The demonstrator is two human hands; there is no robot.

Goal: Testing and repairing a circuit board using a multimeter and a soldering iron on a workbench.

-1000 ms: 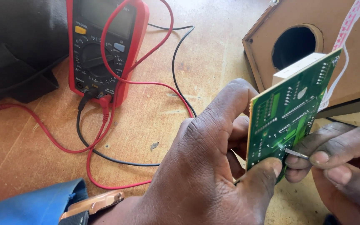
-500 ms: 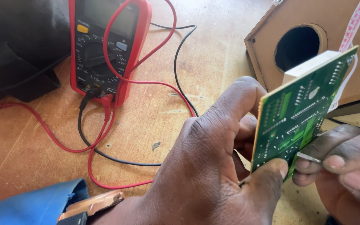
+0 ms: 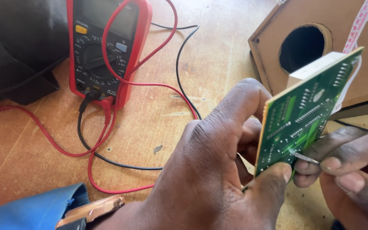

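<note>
— Under both hands lies a scuffed, pale wooden tabletop (image 3: 218, 55); nothing of the room beyond it shows.

— And what sits on it?

— At the top left, 1 red-cased multimeter (image 3: 103, 47) with a red lead (image 3: 107, 127) and a black lead (image 3: 179, 55) looping across the wood. A dark cloth (image 3: 18, 47) lies left of it. At the upper right stands a brown fibreboard box (image 3: 329, 38) with 1 round hole, and a red-and-white ribbon (image 3: 360, 23) hangs over it.

— Where is the board?

— A green circuit board (image 3: 307, 110) is held tilted, solder side toward the camera, in front of that box. The left hand (image 3: 209, 170) is clamped on its lower left edge, thumb on the bottom corner, index finger curled over the edge.

— The other hand?

— The right hand (image 3: 350, 170) pinches a thin metal probe tip (image 3: 304, 156), fingers closed together, and the tip touches the board's lower part.

— Anything hard to read?

— The left hand blocks part of the tabletop and the board's far side. The right hand is cut off by the frame. A blue sleeve (image 3: 30, 211) and a coppery clip (image 3: 92, 209) show only partly at the bottom left.
</note>
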